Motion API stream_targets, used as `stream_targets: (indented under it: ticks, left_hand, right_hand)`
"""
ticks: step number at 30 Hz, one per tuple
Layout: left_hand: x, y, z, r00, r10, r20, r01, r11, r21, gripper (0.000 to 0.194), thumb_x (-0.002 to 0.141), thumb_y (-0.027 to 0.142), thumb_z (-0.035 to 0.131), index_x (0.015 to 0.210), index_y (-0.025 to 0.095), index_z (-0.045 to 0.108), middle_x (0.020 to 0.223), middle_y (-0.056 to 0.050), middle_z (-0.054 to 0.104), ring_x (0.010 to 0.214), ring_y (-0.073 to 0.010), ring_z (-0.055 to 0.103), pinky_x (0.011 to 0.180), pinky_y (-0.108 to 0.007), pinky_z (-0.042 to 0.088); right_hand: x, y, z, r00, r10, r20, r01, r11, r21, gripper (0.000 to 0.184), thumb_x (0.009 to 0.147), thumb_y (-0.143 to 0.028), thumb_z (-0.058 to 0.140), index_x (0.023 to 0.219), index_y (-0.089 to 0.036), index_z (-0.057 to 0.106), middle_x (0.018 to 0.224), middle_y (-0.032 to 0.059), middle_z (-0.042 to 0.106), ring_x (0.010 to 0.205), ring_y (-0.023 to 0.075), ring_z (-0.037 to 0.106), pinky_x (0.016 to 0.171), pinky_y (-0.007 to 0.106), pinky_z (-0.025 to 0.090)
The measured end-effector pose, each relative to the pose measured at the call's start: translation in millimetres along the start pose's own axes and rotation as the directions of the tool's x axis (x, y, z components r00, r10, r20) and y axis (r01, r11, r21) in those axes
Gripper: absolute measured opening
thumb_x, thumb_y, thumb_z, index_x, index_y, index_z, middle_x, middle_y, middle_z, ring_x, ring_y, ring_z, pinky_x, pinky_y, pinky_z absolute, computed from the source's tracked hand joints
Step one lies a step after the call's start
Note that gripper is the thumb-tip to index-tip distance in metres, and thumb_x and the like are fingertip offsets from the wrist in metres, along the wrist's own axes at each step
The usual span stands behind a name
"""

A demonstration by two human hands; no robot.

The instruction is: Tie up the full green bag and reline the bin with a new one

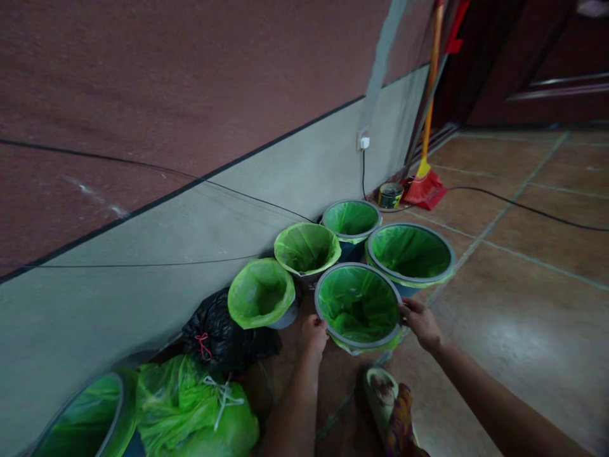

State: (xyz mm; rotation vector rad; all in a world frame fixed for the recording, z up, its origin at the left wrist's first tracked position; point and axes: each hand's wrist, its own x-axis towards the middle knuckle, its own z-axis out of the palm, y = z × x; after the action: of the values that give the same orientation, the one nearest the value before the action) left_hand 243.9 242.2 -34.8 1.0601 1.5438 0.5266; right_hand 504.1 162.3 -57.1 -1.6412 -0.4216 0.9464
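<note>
fingers [413,305] of right hand [423,325] and left hand [314,334] are pinching one bin rim [356,264]; green liner [364,298] is hiding its walls.

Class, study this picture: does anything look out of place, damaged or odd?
Yes. A rough grey streak runs up the maroon upper wall above the white plug, perhaps an unpainted repair. Whitish scuffs mark that wall at left. The held grey-rimmed, green-lined bin looks upright. Nothing looks spilled.
</note>
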Motion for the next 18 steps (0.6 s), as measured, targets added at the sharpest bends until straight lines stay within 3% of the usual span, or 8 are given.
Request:
stream_targets:
  ticks: [5, 9, 13, 18]
  left_hand:
    - [-2, -3, 2.2, 0.998, -0.054, 0.015, 0.055, 0.996, -0.077, 0.018, 0.088, 0.025, 0.057, 0.103, 0.015, 0.062, 0.092, -0.009, 0.069, 0.066, -0.0129, 0.065, 0.059, -0.024, 0.054]
    - [-5, -1, 5.2, 0.996, -0.091, 0.021, 0.092, 0.994, -0.056, 0.020, 0.090, 0.025, 0.055, 0.107, 0.016, 0.059, 0.089, -0.008, 0.069, 0.059, -0.0116, 0.064, 0.057, -0.025, 0.054]
    - [-9, 3, 7.8, 0.994, -0.104, 0.021, 0.104, 0.994, -0.017, 0.029, 0.081, 0.018, 0.065, 0.109, 0.016, 0.056, 0.097, -0.010, 0.070, 0.064, -0.0151, 0.068, 0.056, -0.026, 0.056]
    - [-11, 4, 17.1, 0.997, -0.083, 0.005, 0.083, 0.995, -0.046, 0.032, 0.078, 0.015, 0.068, 0.107, 0.016, 0.056, 0.096, -0.010, 0.071, 0.067, -0.0158, 0.069, 0.055, -0.024, 0.057]
  right_hand:
    - [-21, 7, 4, 0.997, 0.065, -0.048, -0.069, 0.994, -0.080, 0.058, 0.066, -0.049, 0.065, 0.112, -0.014, 0.059, 0.071, 0.0030, 0.067, 0.057, 0.0162, 0.059, 0.052, 0.028, 0.048]
    - [-53, 15, 12, 0.992, 0.126, 0.018, -0.122, 0.982, -0.147, 0.058, 0.075, -0.052, 0.061, 0.121, -0.018, 0.050, 0.080, 0.0039, 0.069, 0.068, 0.0197, 0.067, 0.055, 0.028, 0.053]
    - [-63, 24, 18, 0.990, 0.126, 0.071, -0.106, 0.965, -0.240, 0.043, 0.081, -0.047, 0.056, 0.113, -0.019, 0.051, 0.089, 0.0071, 0.069, 0.076, 0.0220, 0.070, 0.058, 0.030, 0.057]
    - [-44, 26, 11, 0.995, 0.042, 0.090, -0.008, 0.937, -0.350, 0.022, 0.082, -0.036, 0.051, 0.096, -0.019, 0.051, 0.079, 0.0072, 0.069, 0.067, 0.0206, 0.070, 0.058, 0.029, 0.056]
